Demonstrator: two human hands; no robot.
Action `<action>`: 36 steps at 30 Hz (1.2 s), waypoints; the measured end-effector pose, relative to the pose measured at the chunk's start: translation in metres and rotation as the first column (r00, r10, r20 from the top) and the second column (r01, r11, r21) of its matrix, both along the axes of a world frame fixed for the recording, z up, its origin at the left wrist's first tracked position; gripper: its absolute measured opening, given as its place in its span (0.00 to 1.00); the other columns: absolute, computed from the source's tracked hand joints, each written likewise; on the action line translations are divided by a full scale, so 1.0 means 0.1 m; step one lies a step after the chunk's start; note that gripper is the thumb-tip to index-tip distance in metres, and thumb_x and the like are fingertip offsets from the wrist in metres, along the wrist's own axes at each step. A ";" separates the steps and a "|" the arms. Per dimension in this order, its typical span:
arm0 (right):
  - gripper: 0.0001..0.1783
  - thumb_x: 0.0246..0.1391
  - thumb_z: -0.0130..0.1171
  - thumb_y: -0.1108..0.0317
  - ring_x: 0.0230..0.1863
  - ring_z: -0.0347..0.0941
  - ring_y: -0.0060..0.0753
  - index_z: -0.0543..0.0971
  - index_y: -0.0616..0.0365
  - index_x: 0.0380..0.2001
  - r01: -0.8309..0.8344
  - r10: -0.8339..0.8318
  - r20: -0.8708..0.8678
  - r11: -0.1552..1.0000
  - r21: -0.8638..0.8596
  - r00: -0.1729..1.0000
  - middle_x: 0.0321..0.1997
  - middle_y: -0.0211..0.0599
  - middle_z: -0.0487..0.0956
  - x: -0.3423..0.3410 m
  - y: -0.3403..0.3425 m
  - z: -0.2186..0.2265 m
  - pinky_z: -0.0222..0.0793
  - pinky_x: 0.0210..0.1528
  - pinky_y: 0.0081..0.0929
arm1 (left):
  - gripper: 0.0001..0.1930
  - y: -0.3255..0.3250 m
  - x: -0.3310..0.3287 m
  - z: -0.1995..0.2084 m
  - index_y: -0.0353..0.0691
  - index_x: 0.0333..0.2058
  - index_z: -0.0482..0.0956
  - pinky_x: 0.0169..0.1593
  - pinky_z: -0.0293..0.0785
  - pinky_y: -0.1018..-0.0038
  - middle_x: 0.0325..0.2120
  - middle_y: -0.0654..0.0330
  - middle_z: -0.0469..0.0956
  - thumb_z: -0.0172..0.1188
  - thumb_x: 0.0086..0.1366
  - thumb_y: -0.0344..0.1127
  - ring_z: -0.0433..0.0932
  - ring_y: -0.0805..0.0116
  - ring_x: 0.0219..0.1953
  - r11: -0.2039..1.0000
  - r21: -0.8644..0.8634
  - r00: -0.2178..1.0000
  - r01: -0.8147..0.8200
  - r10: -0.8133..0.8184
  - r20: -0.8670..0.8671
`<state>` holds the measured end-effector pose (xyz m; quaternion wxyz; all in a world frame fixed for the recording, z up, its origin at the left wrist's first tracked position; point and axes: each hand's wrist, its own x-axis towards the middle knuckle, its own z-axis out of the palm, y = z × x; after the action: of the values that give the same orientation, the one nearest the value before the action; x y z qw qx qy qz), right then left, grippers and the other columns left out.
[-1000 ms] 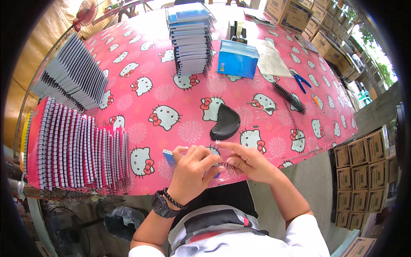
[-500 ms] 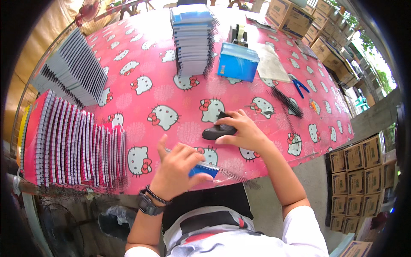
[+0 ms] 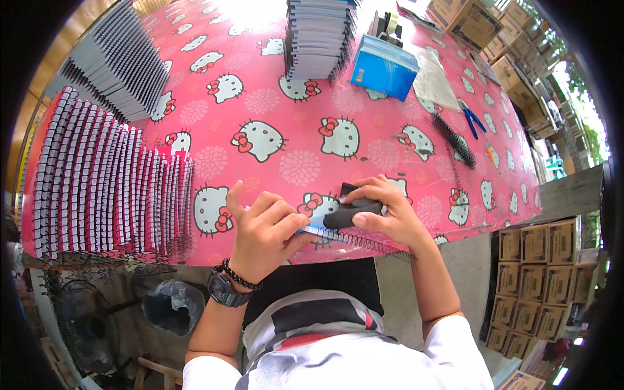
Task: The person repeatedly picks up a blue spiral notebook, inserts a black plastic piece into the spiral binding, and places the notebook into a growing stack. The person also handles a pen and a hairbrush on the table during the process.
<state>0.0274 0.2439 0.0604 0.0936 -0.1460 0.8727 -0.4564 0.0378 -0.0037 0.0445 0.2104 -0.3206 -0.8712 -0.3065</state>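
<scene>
A small blue notebook (image 3: 317, 230) is in my left hand (image 3: 263, 233), its fingers closed on it near the table's front edge; most of it is hidden behind the hand. From its bound edge a loose dark wire coil (image 3: 377, 245) trails right, past the table edge. My right hand (image 3: 389, 209) grips a smooth black tool (image 3: 348, 216), whose exact kind I cannot make out. The tool's rounded end lies at the notebook's edge, beside the coil; whether they touch is unclear. A black watch and a beaded bracelet are on my left wrist.
Red spiral notebooks (image 3: 97, 182) line the table's left, with more bound stacks (image 3: 123, 65) behind. A tall notebook stack (image 3: 318, 42), a blue notebook pile (image 3: 383, 68) and a tape dispenser (image 3: 389, 27) stand farther back. Pliers (image 3: 472, 120) and black coils (image 3: 452, 138) lie right.
My right hand has brought the black tool down and nearer to the notebook's bound edge. My left hand has turned the notebook flatter and higher toward the table. The whole view has shifted.
</scene>
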 end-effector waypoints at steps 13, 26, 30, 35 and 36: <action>0.30 0.42 0.61 0.46 0.55 0.67 0.39 0.80 0.61 0.40 -0.183 0.185 0.006 0.975 -0.127 0.983 0.45 0.40 0.78 -0.09 -0.19 -0.04 0.55 0.59 0.37 | 0.29 -0.15 0.00 -0.55 0.39 0.37 0.69 0.40 0.73 0.75 0.31 0.62 0.75 0.79 0.39 0.36 0.74 0.75 0.36 0.708 0.687 0.851 -0.165 -0.250 0.462; 0.38 0.42 0.56 0.33 0.52 0.68 0.38 0.80 0.61 0.38 -0.268 0.268 0.004 0.963 -0.040 0.963 0.43 0.41 0.78 -0.15 -0.39 0.21 0.58 0.56 0.34 | 0.26 -0.18 0.01 -0.55 0.41 0.33 0.68 0.31 0.71 0.75 0.22 0.64 0.73 0.77 0.43 0.40 0.74 0.75 0.26 0.761 0.630 0.815 -0.155 -0.262 0.517; 0.28 0.47 0.60 0.43 0.46 0.68 0.36 0.80 0.59 0.36 -0.192 0.314 0.079 0.739 -0.646 0.946 0.37 0.38 0.78 -0.20 -0.42 0.03 0.61 0.51 0.33 | 0.26 -0.15 -0.04 -0.53 0.41 0.34 0.67 0.32 0.71 0.74 0.22 0.63 0.73 0.77 0.43 0.42 0.74 0.72 0.27 0.771 0.615 0.826 -0.167 -0.231 0.514; 0.27 0.48 0.59 0.47 0.46 0.68 0.33 0.79 0.62 0.38 -0.091 0.142 0.178 0.959 -0.268 0.974 0.39 0.36 0.77 -0.33 -0.43 -0.05 0.60 0.54 0.32 | 0.27 -0.16 -0.04 -0.58 0.41 0.34 0.67 0.33 0.71 0.73 0.23 0.62 0.74 0.77 0.44 0.43 0.74 0.71 0.28 0.805 0.569 0.824 -0.166 -0.204 0.529; 0.25 0.48 0.59 0.49 0.44 0.68 0.32 0.79 0.62 0.38 -0.152 0.220 0.144 0.913 -0.379 0.965 0.38 0.35 0.77 -0.32 -0.44 -0.03 0.61 0.52 0.31 | 0.27 -0.14 -0.03 -0.58 0.41 0.34 0.67 0.32 0.71 0.73 0.23 0.62 0.74 0.76 0.44 0.43 0.75 0.71 0.28 0.800 0.575 0.825 -0.171 -0.203 0.527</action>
<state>-0.0047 0.1998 0.0570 0.1878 -0.2008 0.7423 -0.6110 0.0346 -0.0178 -0.0134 0.0310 -0.1394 -0.7477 -0.6484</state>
